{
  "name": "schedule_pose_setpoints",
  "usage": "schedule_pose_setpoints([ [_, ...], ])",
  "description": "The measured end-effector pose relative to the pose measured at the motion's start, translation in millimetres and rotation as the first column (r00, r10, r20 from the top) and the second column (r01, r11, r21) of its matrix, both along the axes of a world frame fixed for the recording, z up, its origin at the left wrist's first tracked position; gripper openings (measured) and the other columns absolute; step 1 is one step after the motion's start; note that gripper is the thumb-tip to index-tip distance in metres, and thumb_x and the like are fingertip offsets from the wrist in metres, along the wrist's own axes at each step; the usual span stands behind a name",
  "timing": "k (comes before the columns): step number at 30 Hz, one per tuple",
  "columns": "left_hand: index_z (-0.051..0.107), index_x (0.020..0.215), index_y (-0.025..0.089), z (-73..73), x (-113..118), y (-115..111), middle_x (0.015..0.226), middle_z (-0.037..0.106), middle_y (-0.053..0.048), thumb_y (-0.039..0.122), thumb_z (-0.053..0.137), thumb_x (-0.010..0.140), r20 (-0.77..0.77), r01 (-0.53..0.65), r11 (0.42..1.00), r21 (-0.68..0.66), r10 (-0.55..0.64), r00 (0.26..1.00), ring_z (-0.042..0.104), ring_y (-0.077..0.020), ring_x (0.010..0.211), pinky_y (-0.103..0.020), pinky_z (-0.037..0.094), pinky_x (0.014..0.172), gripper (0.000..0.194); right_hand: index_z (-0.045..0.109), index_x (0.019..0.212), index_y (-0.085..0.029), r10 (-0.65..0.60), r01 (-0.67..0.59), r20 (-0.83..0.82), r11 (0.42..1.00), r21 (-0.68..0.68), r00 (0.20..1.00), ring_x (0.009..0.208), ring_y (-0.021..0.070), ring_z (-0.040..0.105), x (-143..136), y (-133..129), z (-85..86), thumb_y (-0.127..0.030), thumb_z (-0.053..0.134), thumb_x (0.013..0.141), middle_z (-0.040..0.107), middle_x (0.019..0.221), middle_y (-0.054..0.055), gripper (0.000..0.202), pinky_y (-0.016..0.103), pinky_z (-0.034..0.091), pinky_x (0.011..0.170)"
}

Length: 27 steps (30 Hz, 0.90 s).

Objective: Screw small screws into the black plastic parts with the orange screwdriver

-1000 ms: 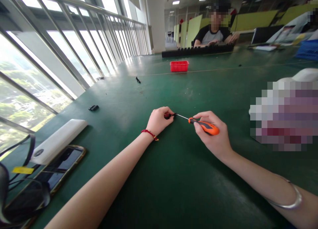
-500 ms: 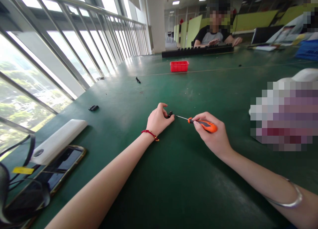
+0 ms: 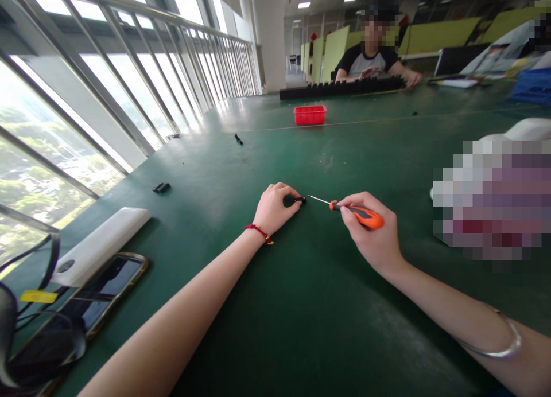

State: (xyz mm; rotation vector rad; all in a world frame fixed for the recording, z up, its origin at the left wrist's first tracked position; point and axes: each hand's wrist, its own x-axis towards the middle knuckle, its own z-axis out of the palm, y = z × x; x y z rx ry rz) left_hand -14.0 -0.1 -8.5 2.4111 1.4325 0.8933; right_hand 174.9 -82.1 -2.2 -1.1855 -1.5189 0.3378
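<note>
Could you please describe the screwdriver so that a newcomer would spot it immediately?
On the green table, look to the right hand. It holds the screwdriver, whose thin metal shaft points toward the left hand. Its orange-and-dark handle sets it apart from the small black part in that left hand.

Left hand (image 3: 274,206) pinched, seemingly; right hand (image 3: 375,230) curled.

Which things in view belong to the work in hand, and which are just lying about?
In use:
- small black part, in the left hand
- orange-and-black screwdriver, in the right hand

Apparently just lying about:
- white device
- phone
- red basket

Two loose black pieces, one nearer, one farther, could be either; I cannot tell.
</note>
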Motion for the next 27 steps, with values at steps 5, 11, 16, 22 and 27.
schedule_pose_setpoints([
  [5, 0.068, 0.083, 0.021, 3.1, 0.7, -2.5, 0.085, 0.067, -0.002, 0.023, 0.057, 0.078, 0.038, 0.005, 1.000, 0.007, -0.006, 0.999, 0.061, -0.0181, 0.083, -0.030, 0.048, 0.077, 0.012, 0.060, 0.075, -0.022, 0.006, -0.007, 0.017, 0.998, 0.058, 1.000, 0.071, 0.0176, 0.058, 0.7, -2.5, 0.9, -0.024, 0.057, 0.078, 0.064, 0.075, 0.000, 0.005, 0.030, 0.044, 0.065],
  [11, 0.069, 0.082, 0.020, 4.0, 1.5, -4.4, 0.083, 0.066, -0.002, 0.021, 0.058, 0.076, 0.036, 0.010, 1.000, 0.007, -0.010, 0.999, 0.062, -0.0168, 0.078, -0.028, 0.049, 0.073, 0.013, 0.061, 0.075, -0.022, 0.020, -0.021, 0.015, 0.999, 0.033, 1.000, 0.070, 0.0173, 0.058, 0.1, -2.1, 0.8, -0.023, 0.057, 0.078, 0.064, 0.073, 0.000, 0.005, 0.030, 0.043, 0.064],
  [16, 0.070, 0.082, 0.021, 4.6, 1.9, -5.2, 0.084, 0.067, -0.002, 0.020, 0.058, 0.076, 0.038, 0.015, 1.000, 0.008, -0.015, 0.999, 0.062, -0.0167, 0.078, -0.028, 0.049, 0.074, 0.013, 0.061, 0.075, -0.022, 0.034, -0.034, 0.009, 0.999, 0.005, 0.999, 0.070, 0.0174, 0.057, -0.1, -1.7, -0.4, -0.023, 0.057, 0.078, 0.064, 0.073, 0.000, 0.005, 0.030, 0.042, 0.064],
  [22, 0.071, 0.083, 0.021, 5.0, 2.7, -6.2, 0.082, 0.067, -0.002, 0.021, 0.058, 0.076, 0.020, 0.003, 1.000, 0.018, -0.003, 1.000, 0.062, -0.0165, 0.077, -0.027, 0.049, 0.072, 0.015, 0.061, 0.075, -0.022, 0.025, -0.025, 0.004, 1.000, 0.018, 1.000, 0.070, 0.0172, 0.057, -0.1, -2.0, 0.3, -0.023, 0.058, 0.078, 0.063, 0.074, 0.000, 0.005, 0.029, 0.041, 0.062],
  [27, 0.071, 0.084, 0.021, 5.5, 2.5, -6.3, 0.084, 0.069, -0.001, 0.021, 0.058, 0.077, -0.003, 0.006, 0.999, 0.039, -0.006, 1.000, 0.063, -0.0163, 0.077, -0.027, 0.049, 0.073, 0.015, 0.060, 0.075, -0.021, 0.049, -0.049, 0.012, 0.999, 0.009, 0.999, 0.070, 0.0166, 0.058, 0.3, -1.5, -0.1, -0.022, 0.057, 0.078, 0.063, 0.074, 0.000, 0.005, 0.029, 0.042, 0.062],
])
